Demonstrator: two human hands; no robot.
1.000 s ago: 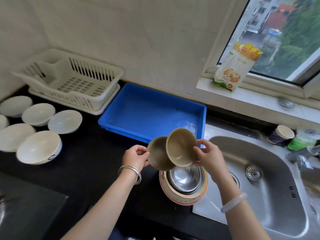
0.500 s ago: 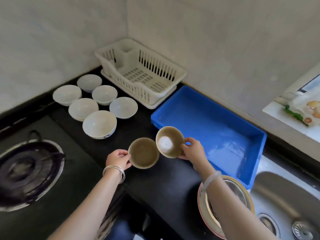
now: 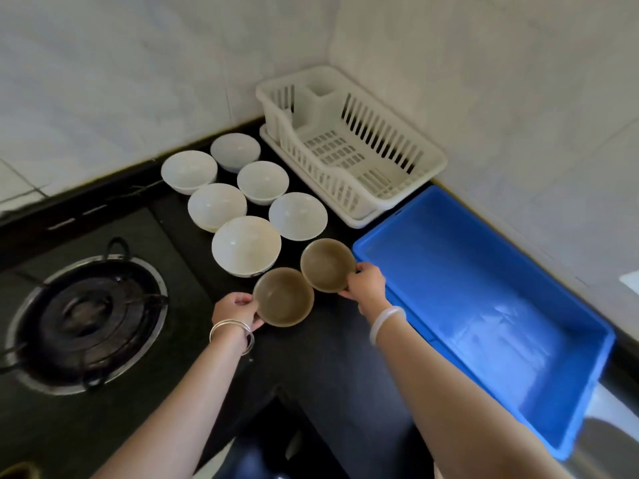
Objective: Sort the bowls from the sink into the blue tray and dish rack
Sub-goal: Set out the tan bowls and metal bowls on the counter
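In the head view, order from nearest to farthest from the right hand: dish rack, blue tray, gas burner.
1. blue tray, just beside the right hand.
2. dish rack, behind, by the wall.
3. gas burner, far left.

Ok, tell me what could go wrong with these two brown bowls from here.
1. The left hand holds the left brown bowl and the right hand the right brown bowl only by their rims, so either could slip.
2. Both bowls are close together and near the big white bowl; a knock may chip them.
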